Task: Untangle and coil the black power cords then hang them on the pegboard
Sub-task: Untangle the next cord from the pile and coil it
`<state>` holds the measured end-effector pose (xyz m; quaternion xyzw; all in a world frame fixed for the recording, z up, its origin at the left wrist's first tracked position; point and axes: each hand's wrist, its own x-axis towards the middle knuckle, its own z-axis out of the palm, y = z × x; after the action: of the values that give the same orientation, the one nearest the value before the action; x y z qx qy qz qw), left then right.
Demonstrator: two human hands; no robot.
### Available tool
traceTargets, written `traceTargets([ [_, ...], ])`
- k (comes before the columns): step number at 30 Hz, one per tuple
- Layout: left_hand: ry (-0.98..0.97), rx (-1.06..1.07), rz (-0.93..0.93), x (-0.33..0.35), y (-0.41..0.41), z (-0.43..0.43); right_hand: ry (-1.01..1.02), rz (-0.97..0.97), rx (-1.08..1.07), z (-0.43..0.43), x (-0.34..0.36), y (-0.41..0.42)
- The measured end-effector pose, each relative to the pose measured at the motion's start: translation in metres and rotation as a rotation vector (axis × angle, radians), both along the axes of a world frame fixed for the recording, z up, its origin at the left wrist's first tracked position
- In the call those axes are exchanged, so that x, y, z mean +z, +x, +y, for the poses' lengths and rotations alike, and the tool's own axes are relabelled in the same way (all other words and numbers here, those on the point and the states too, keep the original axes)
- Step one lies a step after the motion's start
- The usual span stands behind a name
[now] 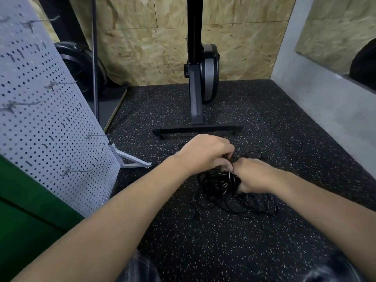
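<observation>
Head view: on the speckled black rubber floor (203,241), beside the grey perforated metal pegboard (50,119), lies the tangled bundle of black power cords (217,184). The left hand (205,153) pinches a strand and the right hand (252,176) grips the bundle. Best to ease one loop free at a time, never yanking.

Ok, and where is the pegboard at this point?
In the head view the pegboard stands at the left edge on its grey foot, left of the left hand and the black cords lying on the speckled floor.
</observation>
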<state>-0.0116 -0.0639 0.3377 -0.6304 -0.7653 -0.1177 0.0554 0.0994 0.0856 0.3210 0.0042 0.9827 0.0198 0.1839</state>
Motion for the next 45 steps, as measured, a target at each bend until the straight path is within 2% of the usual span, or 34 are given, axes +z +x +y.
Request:
traceTargets([
  [5,0.103,0.172,-0.716,0.001,-0.028,-0.022,-0.408,0.163,0.048,0.0,0.014,0.016],
  [8,0.132,0.201,-1.01,-0.011,-0.035,-0.029,-0.502,0.304,0.078,-0.008,0.028,0.019],
  [12,0.171,0.243,-1.197,-0.018,-0.032,-0.024,-0.5,0.454,-0.027,-0.009,0.046,0.022],
  [14,0.169,0.214,-1.234,-0.02,-0.031,-0.021,-0.422,0.481,-0.067,-0.01,0.052,0.025],
  [17,0.181,0.262,-1.234,-0.032,-0.033,-0.031,-0.261,0.516,0.024,-0.015,0.055,0.029],
  [21,0.198,0.321,-1.265,-0.036,-0.031,-0.042,-0.413,0.462,0.077,-0.015,0.053,0.031],
  [24,0.212,0.304,-1.286,-0.039,-0.018,-0.045,-0.61,0.529,0.034,-0.014,0.05,0.03],
  [26,0.214,0.272,-1.276,-0.04,-0.014,-0.042,-0.69,0.592,-0.011,-0.013,0.047,0.026],
  [29,0.164,0.374,-1.179,-0.037,-0.007,-0.027,-0.631,0.664,-0.095,-0.005,0.041,0.015],
  [32,0.043,0.38,-0.927,-0.045,0.001,-0.017,-0.46,0.7,-0.242,0.018,0.03,-0.002],
  [35,-0.036,0.432,-0.764,-0.047,0.006,-0.01,-0.414,0.699,-0.38,0.043,0.014,-0.017],
  [39,-0.168,0.43,-0.582,-0.04,0.01,-0.007,-0.165,0.539,-0.467,0.059,-0.013,-0.023],
  [42,-0.196,0.375,-0.317,-0.025,0.006,-0.008,-0.121,0.431,-0.481,0.061,-0.026,-0.023],
  [45,-0.177,0.271,-0.146,-0.011,0.001,-0.008,-0.045,0.279,-0.39,0.048,-0.036,-0.022],
])
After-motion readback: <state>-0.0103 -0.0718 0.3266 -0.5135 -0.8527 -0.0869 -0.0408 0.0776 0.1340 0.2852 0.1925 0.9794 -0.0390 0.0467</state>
